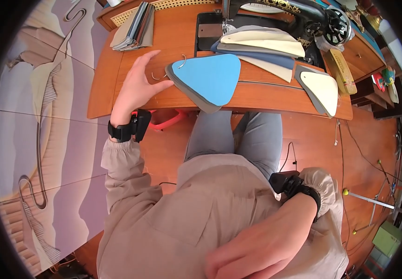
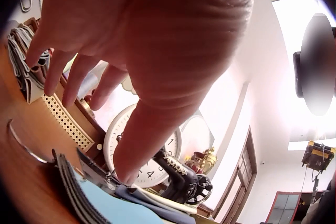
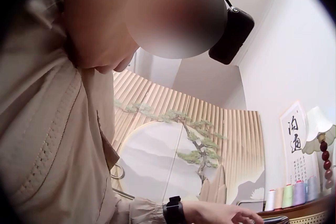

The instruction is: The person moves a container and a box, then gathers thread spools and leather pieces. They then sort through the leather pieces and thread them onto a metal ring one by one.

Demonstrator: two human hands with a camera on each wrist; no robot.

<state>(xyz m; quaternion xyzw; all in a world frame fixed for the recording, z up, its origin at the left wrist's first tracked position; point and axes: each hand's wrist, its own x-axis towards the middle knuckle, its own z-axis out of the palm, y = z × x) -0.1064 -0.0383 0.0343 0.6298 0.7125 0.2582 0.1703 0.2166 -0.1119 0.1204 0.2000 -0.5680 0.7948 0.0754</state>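
Note:
In the head view, my left hand (image 1: 138,86) hovers over the table's left side with fingers spread and thumb stretched out, holding nothing. Just right of its thumb lies a stack of rounded triangular sheets, a light blue one (image 1: 210,76) on top of grey ones (image 1: 210,110). A thin curved metal ring (image 1: 183,61) passes through the stack's corner. The left wrist view also shows this blue sheet (image 2: 113,203) below the thumb. My right hand (image 1: 263,242) is blurred in front of the jacket, fingers loosely bent; its fingertips are partly hidden and no object shows in it.
A black sewing machine (image 1: 298,14) stands at the back right. Before it lie cream, grey and blue sheets (image 1: 266,42), with a cream piece (image 1: 319,90) further right. Folded swatches (image 1: 133,28) sit at the back left. A yellow box (image 1: 341,72) is near the right edge.

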